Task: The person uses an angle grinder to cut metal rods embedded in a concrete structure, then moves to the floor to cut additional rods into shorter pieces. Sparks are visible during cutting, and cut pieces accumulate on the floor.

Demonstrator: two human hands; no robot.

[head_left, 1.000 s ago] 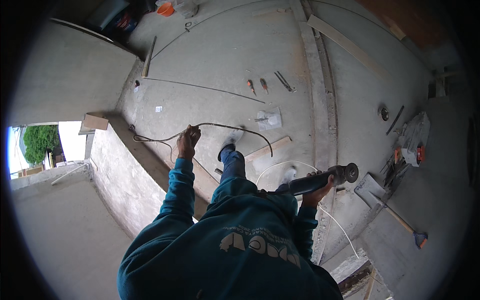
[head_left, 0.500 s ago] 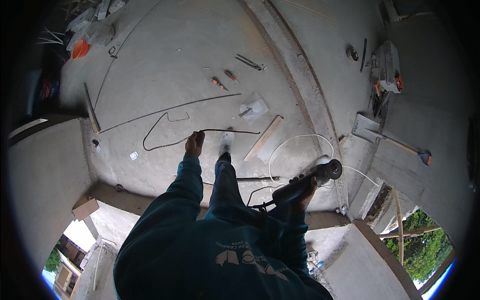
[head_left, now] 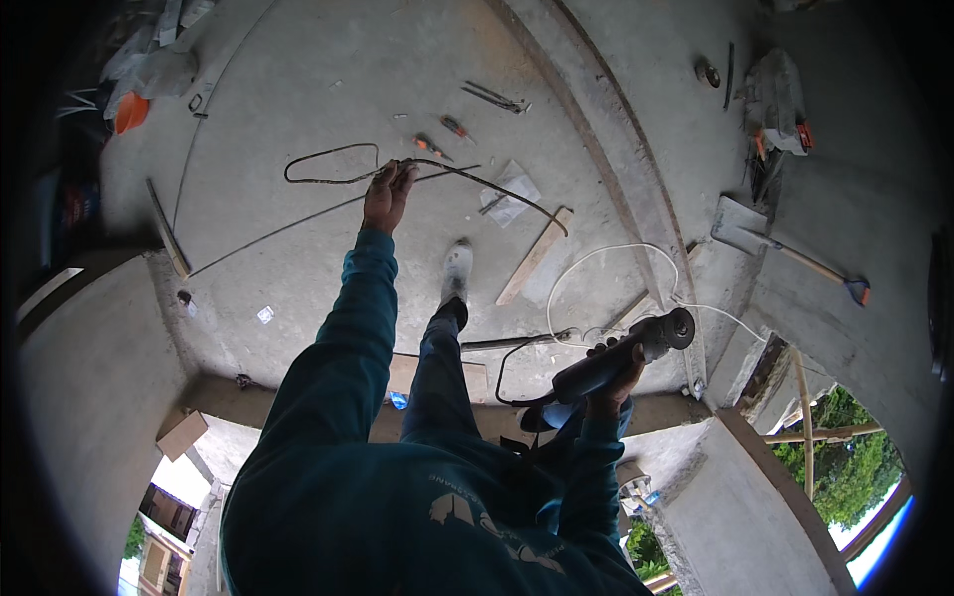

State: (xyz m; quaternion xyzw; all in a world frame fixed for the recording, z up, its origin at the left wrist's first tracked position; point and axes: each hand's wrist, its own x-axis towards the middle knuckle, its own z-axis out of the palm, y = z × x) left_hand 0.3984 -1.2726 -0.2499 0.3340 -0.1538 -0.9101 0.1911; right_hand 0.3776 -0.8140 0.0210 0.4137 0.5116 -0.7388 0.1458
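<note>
Above the grey concrete floor (head_left: 288,99), the left hand (head_left: 386,204) pinches a thin, dark, bent metal rod (head_left: 447,168); well apart, the right hand (head_left: 624,379) clasps a black cylindrical angle grinder (head_left: 596,373). Beyond it lies a wooden-handled grey shovel (head_left: 738,223).

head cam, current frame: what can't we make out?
All in the head view:
Bent rod: the stretch inside the left grip, hidden by the fingers.
Right grip: palm, hidden by the grinder.
Grinder's disc: exact type, too small.
Orange-and-black hand tools: tip shapes, too small.
Dark objects at far left: lost in shadow at the fisheye rim.
</note>
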